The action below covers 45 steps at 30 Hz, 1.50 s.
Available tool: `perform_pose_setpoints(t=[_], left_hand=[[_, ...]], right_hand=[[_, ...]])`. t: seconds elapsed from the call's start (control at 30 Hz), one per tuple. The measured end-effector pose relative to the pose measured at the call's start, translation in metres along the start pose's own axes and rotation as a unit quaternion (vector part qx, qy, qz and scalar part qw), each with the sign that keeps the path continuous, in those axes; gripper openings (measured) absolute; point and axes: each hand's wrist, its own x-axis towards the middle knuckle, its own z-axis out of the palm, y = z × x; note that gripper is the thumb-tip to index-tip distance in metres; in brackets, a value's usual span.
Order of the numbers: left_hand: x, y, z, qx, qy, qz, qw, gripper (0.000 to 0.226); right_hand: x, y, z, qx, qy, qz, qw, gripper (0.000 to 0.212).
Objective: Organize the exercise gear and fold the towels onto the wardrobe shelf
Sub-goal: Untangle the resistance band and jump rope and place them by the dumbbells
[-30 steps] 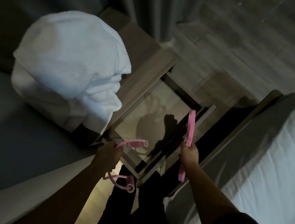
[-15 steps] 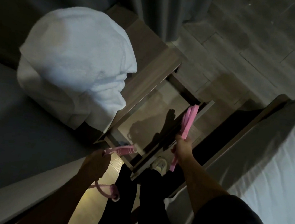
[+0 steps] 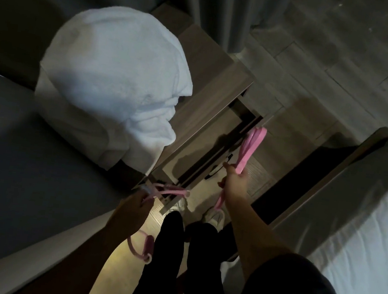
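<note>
Grey floorboards (image 3: 343,55) and a dark curtain (image 3: 218,9) are framing a narrow gap between 2 beds, where a wooden nightstand (image 3: 208,93) is standing with its drawer (image 3: 199,154) pulled open toward the person. White towels (image 3: 113,84) are lying in a loose, unfolded heap on the nightstand's left part and spilling past its edge, so the folding is not yet done.

The right hand (image 3: 235,180) is hovering over the drawer's front edge, fingers curled round a flat pink band (image 3: 250,148). The band's doubled loops are sticking up above the drawer and 1 tail is dangling below the fist, probably gathered that way to go in as a compact bundle.

The left hand (image 3: 132,210) is gripping a pink tube exerciser (image 3: 171,191) at the nightstand's near left corner. 1 handle is reaching toward the drawer's corner and the other is hanging in front of the nightstand. Judging by the open drawer, both pieces are being held ready for stowing inside.
</note>
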Motion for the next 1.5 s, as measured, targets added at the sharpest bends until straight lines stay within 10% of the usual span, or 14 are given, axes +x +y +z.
perform_pose_setpoints(t=[0.97, 1.5], left_hand=[[0.006, -0.025, 0.001, 0.046, -0.214, 0.058, 0.974, 0.022], [0.038, -0.036, 0.003, 0.078, -0.085, 0.014, 0.993, 0.024]], right_hand=[[0.02, -0.018, 0.057, 0.089, -0.077, 0.097, 0.988, 0.01], [0.015, -0.047, 0.1, 0.137, -0.13, 0.133, 0.973, 0.014]])
